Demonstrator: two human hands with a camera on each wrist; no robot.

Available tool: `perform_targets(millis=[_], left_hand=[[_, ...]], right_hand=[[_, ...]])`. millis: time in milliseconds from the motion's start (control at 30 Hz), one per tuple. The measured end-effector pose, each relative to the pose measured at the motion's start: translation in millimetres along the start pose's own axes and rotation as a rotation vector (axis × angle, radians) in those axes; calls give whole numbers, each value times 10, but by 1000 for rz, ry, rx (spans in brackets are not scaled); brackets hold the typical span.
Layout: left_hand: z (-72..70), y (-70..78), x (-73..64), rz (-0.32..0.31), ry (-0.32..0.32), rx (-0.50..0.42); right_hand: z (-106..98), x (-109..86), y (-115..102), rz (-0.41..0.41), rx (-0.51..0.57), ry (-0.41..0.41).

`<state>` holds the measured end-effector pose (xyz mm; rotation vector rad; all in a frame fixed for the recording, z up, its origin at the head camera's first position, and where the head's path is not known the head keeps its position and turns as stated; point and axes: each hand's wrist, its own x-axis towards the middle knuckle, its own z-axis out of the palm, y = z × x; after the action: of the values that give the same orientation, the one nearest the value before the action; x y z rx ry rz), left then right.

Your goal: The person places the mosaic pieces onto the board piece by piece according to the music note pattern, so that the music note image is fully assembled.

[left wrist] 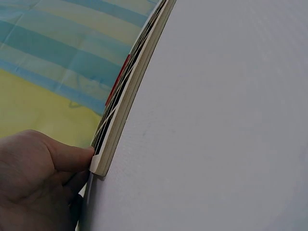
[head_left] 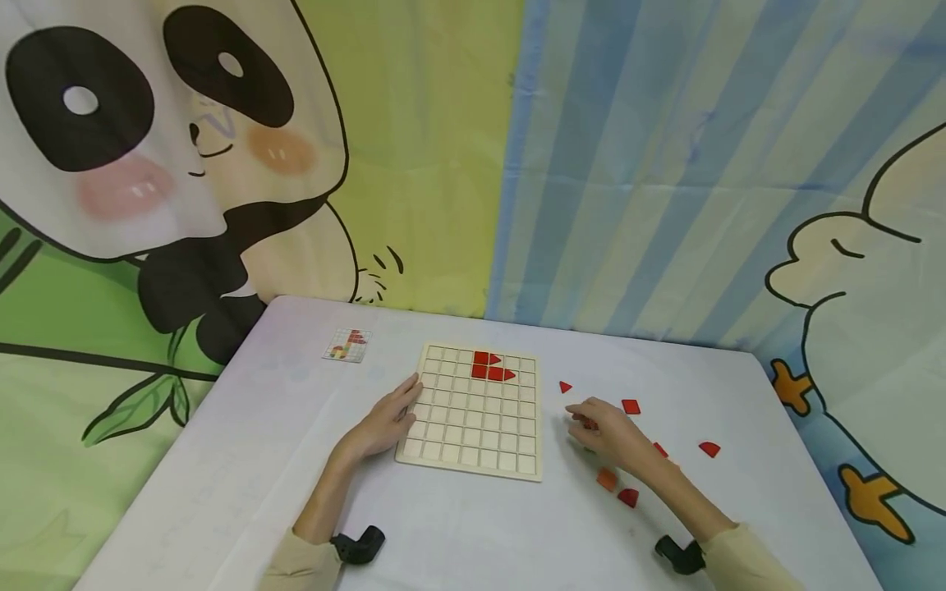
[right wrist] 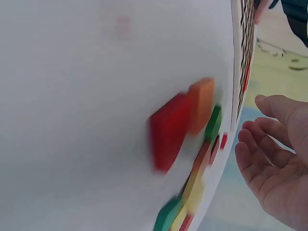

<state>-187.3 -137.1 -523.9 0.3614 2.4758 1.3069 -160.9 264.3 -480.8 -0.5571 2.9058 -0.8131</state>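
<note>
My left hand [head_left: 386, 419] rests against the left edge of a pale wooden grid board [head_left: 466, 469], fingers along the side. In the left wrist view the thumb [left wrist: 72, 158] touches the board's corner. Several red pieces, squares and triangles, sit in the board's upper cells, among them a red square [head_left: 479, 372]. Right of the board my right hand [head_left: 609, 431] hovers over scattered pieces. Its fingers are loosely bent, with nothing between them in the right wrist view. Below it lie an orange piece [head_left: 607, 479] and a red quarter-round piece [head_left: 628, 497]. A green piece [right wrist: 213, 124] is partly hidden behind others.
A small picture card [head_left: 347, 345] with a coloured pattern lies beyond the board's left side. A red triangle [head_left: 565, 387], a red four-sided piece [head_left: 631, 407] and another red quarter-round piece [head_left: 709, 449] lie on the white table [head_left: 473, 542]. Printed curtains hang behind.
</note>
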Motion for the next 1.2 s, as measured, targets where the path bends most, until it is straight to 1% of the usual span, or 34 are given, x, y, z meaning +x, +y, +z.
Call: perform_targets(millis=[133, 300, 367, 467, 667, 767, 833, 867, 933, 1033, 1100, 1200], left_hand=[[-34, -12, -20, 9, 7, 16], [-65, -14, -31, 10, -2, 9], [-72, -13, -28, 8, -7, 15], [-84, -10, -22, 10, -5, 21], [-86, -14, -20, 20, -5, 14], [-66, -21, -30, 18, -6, 8], [-53, -22, -36, 10, -2, 4], [-48, -22, -37, 6, -1, 0], [-37, -26, -31, 7, 0, -5], [-23, -19, -14, 14, -1, -5], [-11, -16, -4, 20, -2, -2], [-1, 1, -8, 15, -2, 3]], right_hand=[[-166, -251, 161, 69, -8, 46], [-365, -398, 331, 130, -55, 102], [-416, -418, 398, 149, -59, 118], [-451, -409, 519, 156, -63, 133], [-434, -326, 768, 119, -61, 160], [-421, -275, 845, 88, -59, 137], [-416, -233, 866, 92, -63, 101], [-420, -210, 858, 102, -68, 73], [-416, -167, 850, 150, -67, 18], [-408, -126, 824, 214, -85, -32], [-396, -116, 819, 240, -92, -41], [-389, -116, 801, 229, -118, -28]])
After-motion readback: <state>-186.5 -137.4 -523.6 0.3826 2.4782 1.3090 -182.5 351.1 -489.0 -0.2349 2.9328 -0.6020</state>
